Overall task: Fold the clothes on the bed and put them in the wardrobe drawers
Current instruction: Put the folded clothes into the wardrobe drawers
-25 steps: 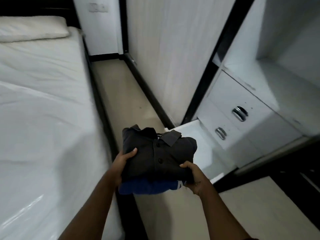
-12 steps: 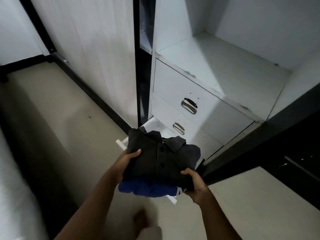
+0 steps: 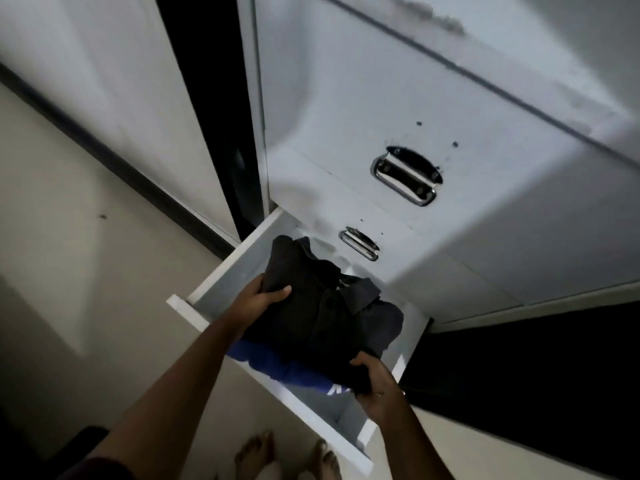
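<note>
A folded dark grey shirt [image 3: 322,306] lies on top of a folded blue garment [image 3: 294,370]. I hold the stack over the pulled-out white bottom drawer [image 3: 221,282] of the wardrobe. My left hand [image 3: 258,301] grips the stack's left edge, thumb on top of the grey shirt. On the near right corner, my right hand [image 3: 375,386] grips the stack from the side. Whether the stack rests on the drawer floor is hidden.
Two shut drawers with chrome handles [image 3: 407,180] [image 3: 360,244] sit above the open one. A white wardrobe door [image 3: 104,98] stands at the left, a dark gap beside it. My bare feet [image 3: 256,455] stand on the beige floor below the drawer front.
The view has moved from the bed to close over the drawers. Both hands have carried the stack forward and down over the open bottom drawer.
</note>
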{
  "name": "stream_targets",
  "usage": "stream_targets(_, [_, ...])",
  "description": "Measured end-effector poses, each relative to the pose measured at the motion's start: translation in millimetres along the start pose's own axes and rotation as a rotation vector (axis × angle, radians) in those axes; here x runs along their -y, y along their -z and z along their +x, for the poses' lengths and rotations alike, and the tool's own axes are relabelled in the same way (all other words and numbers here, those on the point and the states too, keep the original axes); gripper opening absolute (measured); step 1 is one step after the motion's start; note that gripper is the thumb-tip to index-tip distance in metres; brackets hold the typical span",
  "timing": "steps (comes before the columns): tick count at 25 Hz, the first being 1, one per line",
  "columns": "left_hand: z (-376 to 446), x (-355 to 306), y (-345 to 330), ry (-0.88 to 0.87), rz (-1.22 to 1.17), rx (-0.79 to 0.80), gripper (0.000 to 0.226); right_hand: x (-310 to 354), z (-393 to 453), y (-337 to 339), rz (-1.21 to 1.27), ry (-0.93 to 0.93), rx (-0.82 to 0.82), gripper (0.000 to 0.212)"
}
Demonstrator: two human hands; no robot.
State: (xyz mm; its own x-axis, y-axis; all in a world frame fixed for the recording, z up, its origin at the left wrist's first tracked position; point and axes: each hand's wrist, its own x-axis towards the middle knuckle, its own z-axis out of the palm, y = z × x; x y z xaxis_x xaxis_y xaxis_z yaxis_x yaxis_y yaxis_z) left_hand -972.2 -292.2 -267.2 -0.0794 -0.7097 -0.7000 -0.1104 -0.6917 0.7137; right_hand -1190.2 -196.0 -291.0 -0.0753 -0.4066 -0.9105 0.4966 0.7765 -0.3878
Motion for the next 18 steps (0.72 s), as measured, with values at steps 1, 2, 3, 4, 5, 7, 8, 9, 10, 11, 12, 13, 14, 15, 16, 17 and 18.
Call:
stream_targets(1, [20, 7, -6, -0.021, 0.033, 0.017, 0.057, -5, 19, 1, 0.013, 0.007, -0.025, 0.024])
stream_targets(2, [39, 16, -12, -0.028, 0.055, 0.038, 0.060, -11, 35, 3, 0.031, 0.010, -0.053, 0.025])
stream_targets(3, [58, 25, -18, -0.024, 0.087, 0.049, 0.063, -17, 52, 7, 0.033, 0.003, -0.079, 0.026])
stream_targets(4, [75, 37, -23, -0.016, 0.133, 0.063, 0.064, -25, 69, 12, 0.035, -0.015, -0.097, 0.026])
stream_targets(5, [86, 45, -28, -0.015, 0.181, 0.074, 0.060, -33, 81, 16, 0.035, -0.035, -0.108, 0.026])
stream_targets(7, [108, 65, -38, -0.034, 0.275, 0.072, 0.051, -49, 107, 24, 0.077, -0.055, -0.120, 0.024])
stream_targets(8, [118, 74, -43, -0.050, 0.349, 0.071, 0.050, -57, 120, 28, 0.083, -0.070, -0.136, 0.023])
stream_targets(9, [127, 83, -47, -0.061, 0.433, 0.077, 0.050, -67, 131, 32, 0.069, -0.095, -0.168, 0.022])
stream_targets(10, [133, 91, -50, -0.069, 0.506, 0.089, 0.052, -76, 141, 36, 0.047, -0.127, -0.193, 0.023])
stream_targets(11, [139, 98, -53, -0.065, 0.563, 0.104, 0.054, -84, 149, 39, 0.024, -0.165, -0.207, 0.026])
stream_targets(12, [144, 104, -53, -0.050, 0.608, 0.120, 0.058, -88, 153, 39, 0.002, -0.203, -0.215, 0.028])
stream_targets(13, [149, 108, -53, -0.039, 0.659, 0.126, 0.061, -92, 158, 40, -0.019, -0.229, -0.216, 0.025])
stream_targets(14, [154, 112, -50, -0.034, 0.713, 0.115, 0.063, -95, 164, 40, -0.045, -0.234, -0.218, 0.022])
stream_targets(15, [159, 115, -46, -0.026, 0.783, 0.091, 0.065, -98, 171, 37, -0.075, -0.220, -0.234, 0.024])
stream_targets(16, [162, 120, -41, -0.012, 0.876, 0.065, 0.068, -101, 178, 34, -0.102, -0.197, -0.255, 0.030])
stream_targets(17, [162, 125, -38, 0.014, 0.995, 0.038, 0.071, -103, 182, 30, -0.139, -0.165, -0.292, 0.034])
stream_targets(18, [158, 128, -35, 0.031, 1.121, 0.011, 0.074, -104, 180, 26, -0.203, -0.134, -0.345, 0.038])
